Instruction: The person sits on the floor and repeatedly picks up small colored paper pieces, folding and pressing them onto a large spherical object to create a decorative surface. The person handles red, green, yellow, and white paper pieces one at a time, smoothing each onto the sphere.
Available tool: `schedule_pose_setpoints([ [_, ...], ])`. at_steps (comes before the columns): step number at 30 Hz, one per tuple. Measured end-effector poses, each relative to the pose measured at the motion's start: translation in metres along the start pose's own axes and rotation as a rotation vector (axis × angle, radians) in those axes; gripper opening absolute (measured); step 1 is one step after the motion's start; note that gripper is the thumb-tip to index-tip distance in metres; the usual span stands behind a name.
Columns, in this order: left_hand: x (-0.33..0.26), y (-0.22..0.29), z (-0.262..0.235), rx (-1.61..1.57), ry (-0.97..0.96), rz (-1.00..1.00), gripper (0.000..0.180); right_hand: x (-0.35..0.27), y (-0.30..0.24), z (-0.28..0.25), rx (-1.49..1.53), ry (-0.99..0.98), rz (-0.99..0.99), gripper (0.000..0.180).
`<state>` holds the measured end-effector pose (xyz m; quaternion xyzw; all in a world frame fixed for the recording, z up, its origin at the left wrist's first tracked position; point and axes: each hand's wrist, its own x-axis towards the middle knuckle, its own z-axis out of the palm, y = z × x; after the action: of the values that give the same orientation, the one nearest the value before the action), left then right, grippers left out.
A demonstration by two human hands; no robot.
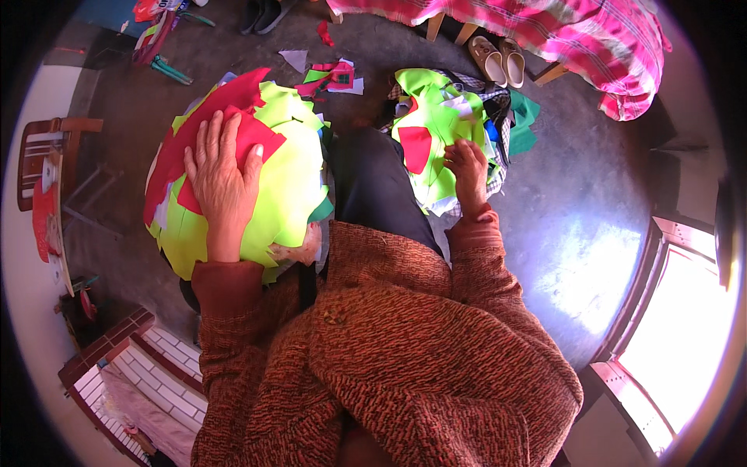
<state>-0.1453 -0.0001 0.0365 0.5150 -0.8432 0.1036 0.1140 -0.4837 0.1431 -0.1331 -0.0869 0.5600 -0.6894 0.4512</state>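
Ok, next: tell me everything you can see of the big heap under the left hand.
The heap is a rounded mound of flat, loosely overlapping pieces that look like cloth, with uneven edges. Most are bright yellow-green; red pieces lie across its upper left part, and bits of white and dark green show at the edges. It sits left of the person's dark-trousered leg. The left hand lies palm down on the red. What supports the heap is mostly hidden.
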Motion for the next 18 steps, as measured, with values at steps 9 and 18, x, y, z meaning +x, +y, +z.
schedule_pose_setpoints([
  [9,0.004,0.003,-0.004,-0.076,0.011,0.005,0.054,0.029,0.124,-0.093,-0.241,0.207,0.401,0.034],
  [18,0.011,0.010,-0.008,-0.080,-0.046,0.005,0.053,0.074,0.171,-0.152,-0.989,0.499,-0.077,0.053],
])
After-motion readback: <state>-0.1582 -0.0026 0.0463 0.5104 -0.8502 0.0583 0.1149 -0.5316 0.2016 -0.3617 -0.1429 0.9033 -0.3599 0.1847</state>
